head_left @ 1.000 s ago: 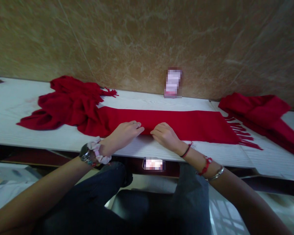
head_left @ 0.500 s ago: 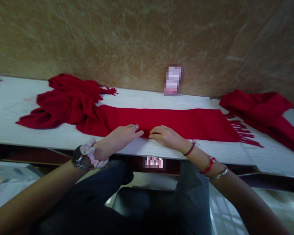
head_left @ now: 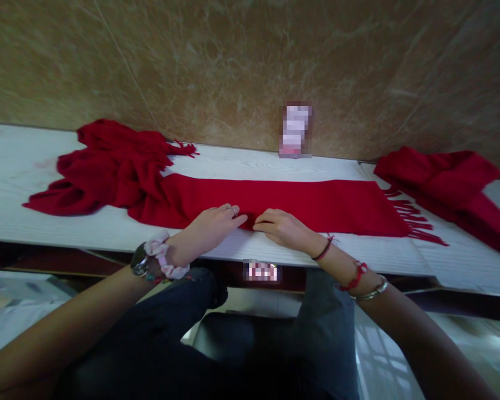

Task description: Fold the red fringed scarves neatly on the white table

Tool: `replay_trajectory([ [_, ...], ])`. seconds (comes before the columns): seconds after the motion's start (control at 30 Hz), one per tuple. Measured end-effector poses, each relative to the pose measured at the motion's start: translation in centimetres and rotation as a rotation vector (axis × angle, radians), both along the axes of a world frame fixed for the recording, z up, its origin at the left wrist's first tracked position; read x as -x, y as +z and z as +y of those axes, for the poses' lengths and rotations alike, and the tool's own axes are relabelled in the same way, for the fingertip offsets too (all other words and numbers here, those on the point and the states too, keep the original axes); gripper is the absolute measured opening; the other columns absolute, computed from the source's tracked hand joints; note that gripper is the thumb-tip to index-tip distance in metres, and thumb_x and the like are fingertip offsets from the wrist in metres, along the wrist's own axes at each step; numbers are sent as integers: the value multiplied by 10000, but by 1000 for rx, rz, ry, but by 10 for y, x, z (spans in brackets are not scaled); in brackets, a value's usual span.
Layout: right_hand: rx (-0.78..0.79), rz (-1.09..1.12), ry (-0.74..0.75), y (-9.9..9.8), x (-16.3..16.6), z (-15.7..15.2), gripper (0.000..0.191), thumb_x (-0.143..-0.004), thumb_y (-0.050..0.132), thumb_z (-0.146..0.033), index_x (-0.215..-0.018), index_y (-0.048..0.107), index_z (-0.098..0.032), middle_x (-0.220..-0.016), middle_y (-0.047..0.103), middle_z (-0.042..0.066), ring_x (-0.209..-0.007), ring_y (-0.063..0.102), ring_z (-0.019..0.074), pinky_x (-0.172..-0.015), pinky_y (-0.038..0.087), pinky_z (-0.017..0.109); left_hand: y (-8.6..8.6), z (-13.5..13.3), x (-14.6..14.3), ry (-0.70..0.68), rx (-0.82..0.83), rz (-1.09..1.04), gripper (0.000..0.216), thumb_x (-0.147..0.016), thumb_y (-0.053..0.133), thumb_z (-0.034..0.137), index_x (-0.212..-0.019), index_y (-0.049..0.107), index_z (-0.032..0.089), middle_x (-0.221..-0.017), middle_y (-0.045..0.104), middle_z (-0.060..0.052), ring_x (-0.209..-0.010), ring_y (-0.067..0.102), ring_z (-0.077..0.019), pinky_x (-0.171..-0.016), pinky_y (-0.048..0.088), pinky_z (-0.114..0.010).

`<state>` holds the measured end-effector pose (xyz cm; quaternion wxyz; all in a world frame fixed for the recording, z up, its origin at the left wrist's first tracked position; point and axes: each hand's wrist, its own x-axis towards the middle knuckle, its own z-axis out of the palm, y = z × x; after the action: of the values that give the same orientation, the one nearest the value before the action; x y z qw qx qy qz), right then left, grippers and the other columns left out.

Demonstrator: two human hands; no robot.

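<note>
A red scarf (head_left: 316, 205) lies along a white table, its flat part in front of me and its fringe (head_left: 419, 219) pointing right. Leftward it runs into a crumpled heap of red cloth (head_left: 112, 172). My left hand (head_left: 208, 230) is at the scarf's near edge, fingers curled over the cloth and thumb toward the right. Close beside it, my right hand (head_left: 285, 229) pinches the same edge, with a small gap between the hands. The fingertips are partly hidden against the cloth.
Another folded red scarf (head_left: 441, 183) rests at the right on the white table (head_left: 250, 164). A brown marbled wall (head_left: 216, 66) rises directly behind the table. A pixelated card-like thing (head_left: 295, 130) stands against it. My knees are under the table's front edge.
The whole view has shifted slightly, so things sit a little higher. My hands stay at the same spot on the scarf's near edge; the scarf lies as before.
</note>
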<state>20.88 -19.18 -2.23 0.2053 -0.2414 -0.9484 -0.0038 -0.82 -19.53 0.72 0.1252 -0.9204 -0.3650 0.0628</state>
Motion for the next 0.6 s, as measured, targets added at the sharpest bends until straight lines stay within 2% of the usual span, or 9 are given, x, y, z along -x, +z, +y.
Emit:
replay_trajectory([
  [0.17,57,34,0,0,0,1,251,-851,494,-85,-1009,677,-149,-1017,658,95,-939,565,186,-859,463,354,-3,3,7,54,115,-5,531,-856,320,46,-1337,437,239,-1131,528,-111,-934,571,-187,-768,457,-287],
  [0.3,100,48,-25,-2,0,1,252,-849,505,-100,-1019,677,-169,-1040,650,90,-976,556,194,-862,438,365,-1,6,6,94,141,56,540,-851,311,53,-1369,396,181,-1088,515,-123,-913,564,-182,-788,440,-273],
  [0.5,165,74,-43,-1,1,1,234,-882,498,-159,-1023,684,-174,-1061,642,93,-1024,545,190,-885,406,360,12,-2,-7,376,98,95,456,-913,247,151,-1331,431,146,-1069,519,-169,-817,614,-217,-628,452,-282],
  [0.6,183,69,-47,0,1,1,231,-881,506,-164,-1028,684,-161,-1061,642,100,-1031,545,192,-897,401,360,13,-9,-14,483,28,81,436,-914,262,171,-1297,460,107,-1051,537,-190,-818,626,-256,-616,467,-318],
])
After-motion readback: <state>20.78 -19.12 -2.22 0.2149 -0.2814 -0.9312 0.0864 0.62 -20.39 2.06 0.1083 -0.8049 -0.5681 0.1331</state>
